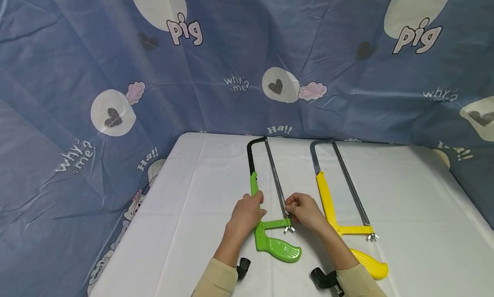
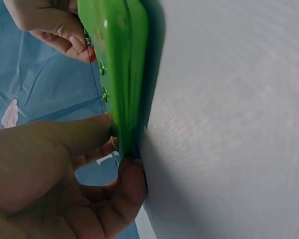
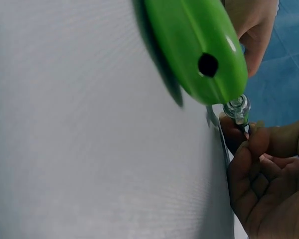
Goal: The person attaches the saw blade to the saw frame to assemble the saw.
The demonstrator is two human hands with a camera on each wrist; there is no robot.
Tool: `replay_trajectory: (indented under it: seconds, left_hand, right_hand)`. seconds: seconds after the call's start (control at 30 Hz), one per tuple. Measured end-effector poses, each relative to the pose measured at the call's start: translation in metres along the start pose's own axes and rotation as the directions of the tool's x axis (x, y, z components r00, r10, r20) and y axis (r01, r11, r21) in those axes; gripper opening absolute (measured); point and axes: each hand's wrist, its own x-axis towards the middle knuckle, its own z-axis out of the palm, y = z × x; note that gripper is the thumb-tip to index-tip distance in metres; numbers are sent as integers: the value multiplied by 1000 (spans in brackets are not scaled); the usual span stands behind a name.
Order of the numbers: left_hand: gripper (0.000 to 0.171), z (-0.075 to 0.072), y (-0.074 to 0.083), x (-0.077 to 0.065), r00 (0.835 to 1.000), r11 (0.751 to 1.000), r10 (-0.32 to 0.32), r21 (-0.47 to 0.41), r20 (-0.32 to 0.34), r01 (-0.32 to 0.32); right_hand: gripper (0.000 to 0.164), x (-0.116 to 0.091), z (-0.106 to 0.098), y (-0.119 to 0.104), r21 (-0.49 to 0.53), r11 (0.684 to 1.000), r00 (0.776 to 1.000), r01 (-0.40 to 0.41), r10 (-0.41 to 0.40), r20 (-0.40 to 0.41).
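Observation:
A green-handled hacksaw with a black front bow lies on the white table, its handle toward me. My left hand grips the green part of its frame, thumb and fingers on either side, as the left wrist view shows. At the near end of the grey blade, my right hand pinches the blade just above the green crossbar. A silver wing nut sits below that crossbar. In the right wrist view the green handle end stands beside the right thumb and finger, and the pinched blade end is mostly hidden.
Right of it lies a yellow hacksaw, partly under my right forearm. Black wrist mounts show by both sleeves. A blue printed cloth hangs behind the white table.

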Motion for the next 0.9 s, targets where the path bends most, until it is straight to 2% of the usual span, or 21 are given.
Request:
replay_trajectory:
  seconds: [0.33,0.6,0.77,0.9]
  left_hand:
    - [25,1,1,0,1000,1000,-4,-7,-5,4]
    - [25,0,3,1,1000,1000,-2,5,-2,2]
    - [23,-1,2,1,1000,1000,5,17,12,-5]
    - [18,-2,1,2,1000,999,17,31,5,-17]
  right_hand:
    - [6,-1,-2,-2,12,1000,1000,-18,18,4]
    - [9,-1,-2,1,-54,998,999,-15,13,-29]
    - [5,-7,-6,1,-171,985,997,8,-21,-73]
    - [7,-17,-10,0,-351,934,988,72,-116,-106]
